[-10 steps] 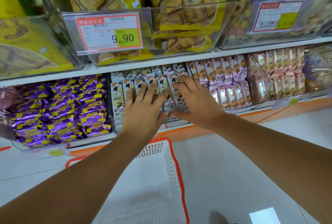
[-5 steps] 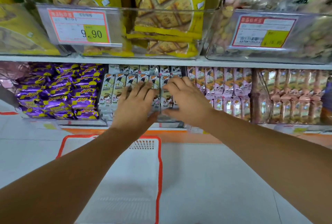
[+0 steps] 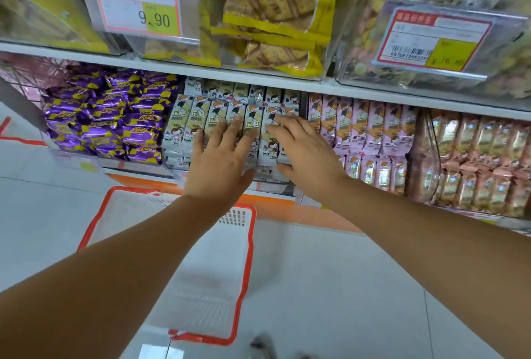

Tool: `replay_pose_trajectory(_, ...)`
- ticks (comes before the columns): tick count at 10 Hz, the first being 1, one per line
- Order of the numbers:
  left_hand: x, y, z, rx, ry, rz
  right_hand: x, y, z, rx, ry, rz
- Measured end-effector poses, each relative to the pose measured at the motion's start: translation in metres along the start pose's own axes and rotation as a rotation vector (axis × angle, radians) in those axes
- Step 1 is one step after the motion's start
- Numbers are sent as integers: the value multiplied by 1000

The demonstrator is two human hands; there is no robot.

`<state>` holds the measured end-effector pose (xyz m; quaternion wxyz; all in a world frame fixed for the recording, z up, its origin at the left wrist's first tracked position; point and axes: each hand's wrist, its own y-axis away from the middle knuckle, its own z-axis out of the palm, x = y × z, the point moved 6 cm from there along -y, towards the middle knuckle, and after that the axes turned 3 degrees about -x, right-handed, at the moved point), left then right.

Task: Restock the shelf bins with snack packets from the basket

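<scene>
White and yellow snack packets (image 3: 184, 121) stand in tight rows in a clear bin on the lower shelf. My left hand (image 3: 219, 157) lies flat on the front row, fingers straight and spread. My right hand (image 3: 304, 151) presses the packets just to its right, fingers straight, thumb underneath at the bin's front edge. A white basket with a red rim (image 3: 244, 272) sits on the floor below my arms, and no packets show inside it.
Purple packets (image 3: 109, 117) fill the bin to the left, pink packets (image 3: 365, 134) and peach ones (image 3: 482, 163) the bins to the right. Clear bins of yellow cracker bags (image 3: 273, 13) with price tags (image 3: 138, 5) overhang on the upper shelf. The floor is pale tile.
Both hands stay flat on the white packets. The view has moved closer and shifted right, and the basket now lies further left under my left arm.
</scene>
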<state>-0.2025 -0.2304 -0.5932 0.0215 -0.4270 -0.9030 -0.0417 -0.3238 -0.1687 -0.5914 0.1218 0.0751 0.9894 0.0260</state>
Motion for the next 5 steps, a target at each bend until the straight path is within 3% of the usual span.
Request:
replay_pose_trajectory(4,20,16,-35,75,41,-14,-8,39,-29,-18,-142,-1)
replay_pose_trajectory(5,41,12,-46,11,71,-12,-4,53,-50,-28,-213,27)
